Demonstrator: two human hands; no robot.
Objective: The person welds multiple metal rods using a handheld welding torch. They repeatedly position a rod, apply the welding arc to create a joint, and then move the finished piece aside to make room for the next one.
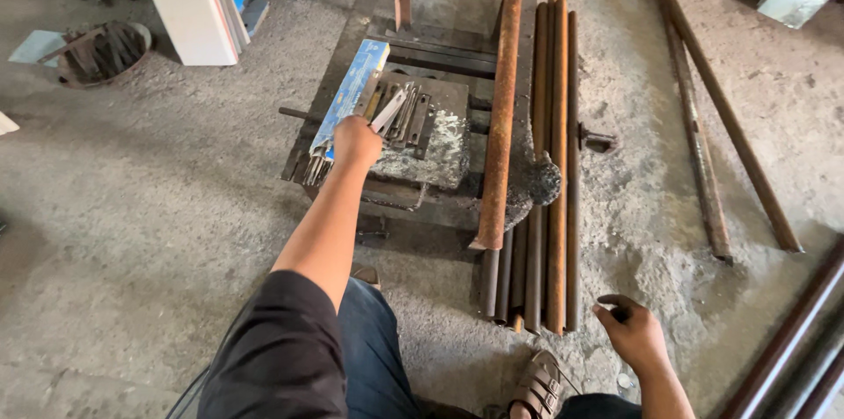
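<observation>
Left hand [356,141] fingers — around flat metal strip [389,110]

Black short sleeve [272,340], blue jeans [374,349], strapped brown sandal [538,386]

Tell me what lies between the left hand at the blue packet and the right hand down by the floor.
In the head view, between the left hand and the right hand lies a thick rusty pipe, then a bundle of thinner rods on the concrete floor.

Rusty metal pipes [545,164] — rough concrete floor [158,199]
</observation>
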